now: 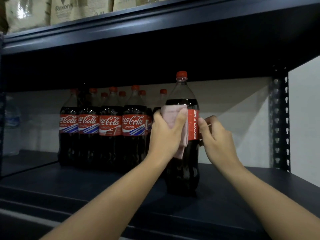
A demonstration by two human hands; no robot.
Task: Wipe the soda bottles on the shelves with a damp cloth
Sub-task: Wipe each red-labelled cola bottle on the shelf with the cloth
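A group of cola bottles (103, 129), full of dark soda, stands left of the grip. The left hand (166, 134) presses a pink cloth (174, 125) against the front bottle (183, 135) on the dark shelf (86, 187). The right hand (216, 135) pinches its red label.

Bare shelf (251, 184) lies right of the near bottle (182, 170); a crowd of bottles (103, 135) blocks the far left.

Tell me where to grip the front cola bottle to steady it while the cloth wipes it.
Grip the front cola bottle at its labelled waist, from the right, where the right hand already holds it. The left hand presses the cloth on the left side, and the bottle stands upright.
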